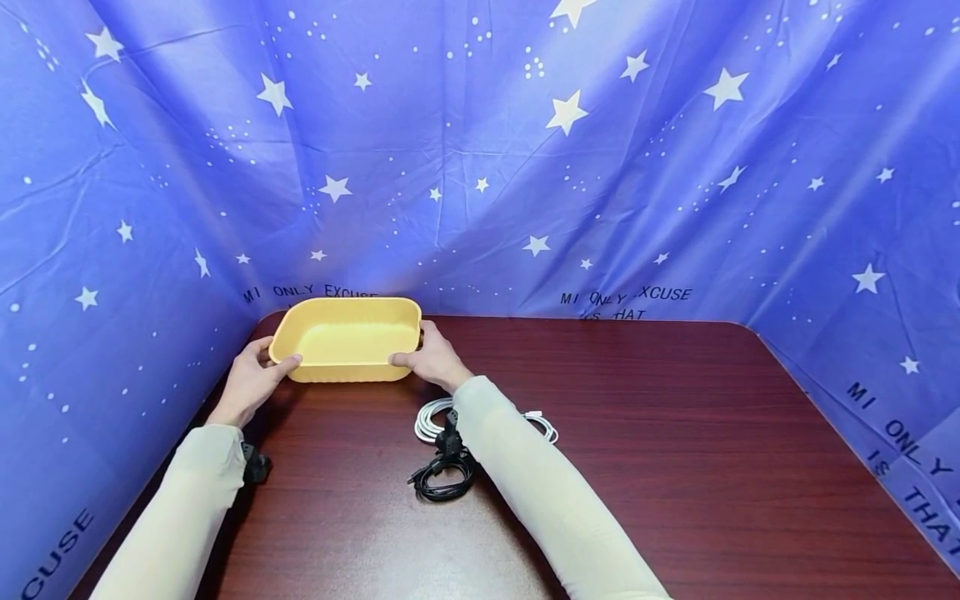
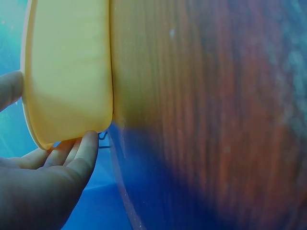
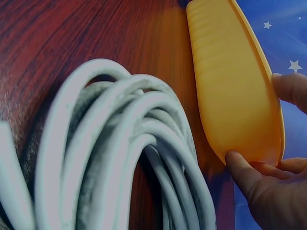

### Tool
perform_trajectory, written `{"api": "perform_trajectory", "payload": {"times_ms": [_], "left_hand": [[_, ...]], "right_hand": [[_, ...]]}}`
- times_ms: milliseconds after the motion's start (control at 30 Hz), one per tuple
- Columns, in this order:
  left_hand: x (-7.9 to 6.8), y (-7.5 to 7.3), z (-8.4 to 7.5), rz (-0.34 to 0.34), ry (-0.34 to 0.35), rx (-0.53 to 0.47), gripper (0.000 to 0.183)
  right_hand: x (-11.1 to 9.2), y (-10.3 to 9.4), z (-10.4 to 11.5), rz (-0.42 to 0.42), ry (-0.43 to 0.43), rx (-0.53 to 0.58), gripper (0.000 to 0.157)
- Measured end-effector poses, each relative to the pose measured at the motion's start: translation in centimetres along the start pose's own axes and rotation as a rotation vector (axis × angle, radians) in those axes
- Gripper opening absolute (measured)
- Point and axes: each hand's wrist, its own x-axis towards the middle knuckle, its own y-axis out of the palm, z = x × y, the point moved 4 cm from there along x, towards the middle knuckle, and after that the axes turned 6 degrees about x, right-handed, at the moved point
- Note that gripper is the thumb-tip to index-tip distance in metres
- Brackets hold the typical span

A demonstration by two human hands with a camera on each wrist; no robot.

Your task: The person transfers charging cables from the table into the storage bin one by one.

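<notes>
A yellow plastic storage bin [image 1: 348, 373] is at the far left of the table, its open top facing up. My left hand [image 1: 252, 381] grips its left end, thumb over the near rim and fingers against the end wall. At the opposite end my right hand [image 1: 437, 358] holds the bin in the same way. In the left wrist view the bin's wall [image 2: 69, 72] stands beside the wood surface, with fingertips at its lower corner. The right wrist view has the ribbed bin side [image 3: 235, 91] between thumb and fingers.
A coiled white cable [image 1: 427, 423] lies on the dark red wooden table [image 1: 675, 433], partly hidden by the right forearm. Nearer is a coiled black cable [image 1: 442, 492] with a black plug [image 1: 448, 440]. Blue star-patterned cloth [image 1: 450, 150] borders the table's back and sides.
</notes>
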Motion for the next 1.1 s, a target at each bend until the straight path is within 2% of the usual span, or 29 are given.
{"api": "perform_trajectory", "payload": {"times_ms": [633, 1100], "left_hand": [[-0.19, 0.40, -0.42, -0.011, 0.016, -0.035, 0.069], [-0.28, 0.77, -0.68, -0.011, 0.013, -0.010, 0.071]], "right_hand": [[-0.13, -0.44, -0.16, -0.003, -0.006, 0.013, 0.080], [-0.36, -0.89, -0.51, -0.010, -0.002, -0.003, 0.080]]}}
